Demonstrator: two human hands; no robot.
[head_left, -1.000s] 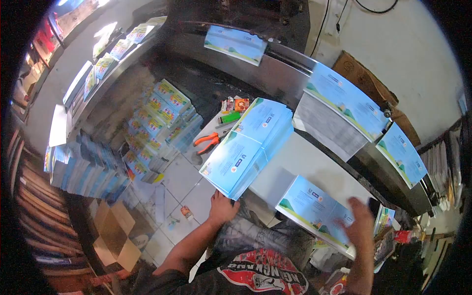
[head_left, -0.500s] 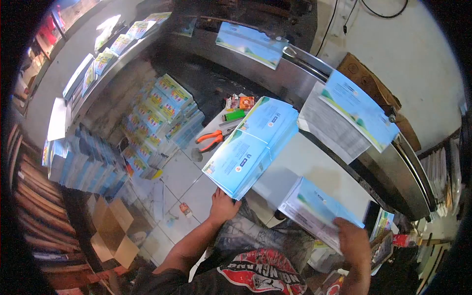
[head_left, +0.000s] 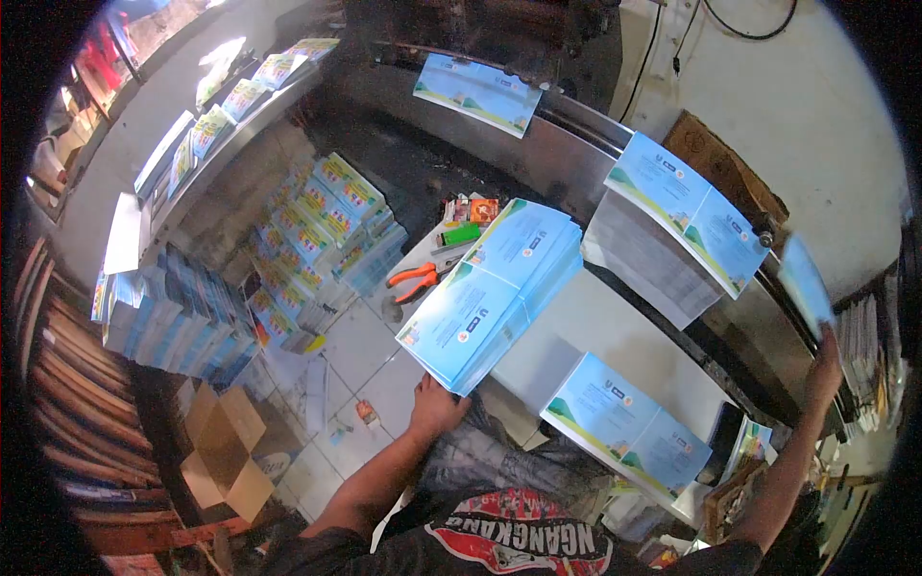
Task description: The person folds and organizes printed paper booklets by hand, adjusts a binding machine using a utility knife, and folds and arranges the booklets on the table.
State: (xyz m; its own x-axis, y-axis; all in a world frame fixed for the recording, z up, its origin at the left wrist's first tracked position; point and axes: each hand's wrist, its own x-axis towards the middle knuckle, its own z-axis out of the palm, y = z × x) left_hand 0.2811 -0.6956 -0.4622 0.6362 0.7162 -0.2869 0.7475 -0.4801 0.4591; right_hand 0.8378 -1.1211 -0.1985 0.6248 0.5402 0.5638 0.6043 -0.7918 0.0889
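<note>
My left hand [head_left: 439, 405] is at the lower corner of a thick stack of blue printed sheets [head_left: 495, 293], its fingers partly hidden under the stack's edge. Far to the right, my right hand [head_left: 824, 360] grips a blue printed sheet [head_left: 805, 278] by its lower end, holding it up near the metal rail. A lower stack of blue sheets [head_left: 629, 422] lies on the white table [head_left: 615, 312] nearer my body. More blue sheets [head_left: 684, 213] rest over the rail at the upper right, above some grey paper [head_left: 648, 264].
Orange-handled pliers [head_left: 415, 281] and a green lighter [head_left: 459, 234] lie left of the thick stack. Many printed stacks [head_left: 322, 216] stand on the tiled floor. An open cardboard box [head_left: 223, 451] is at lower left. A dark phone-like object [head_left: 722, 440] lies beside the lower stack.
My right hand has moved from the lower stack up and right, and now holds a blue sheet. My left hand has barely moved. The view has shifted slightly.
</note>
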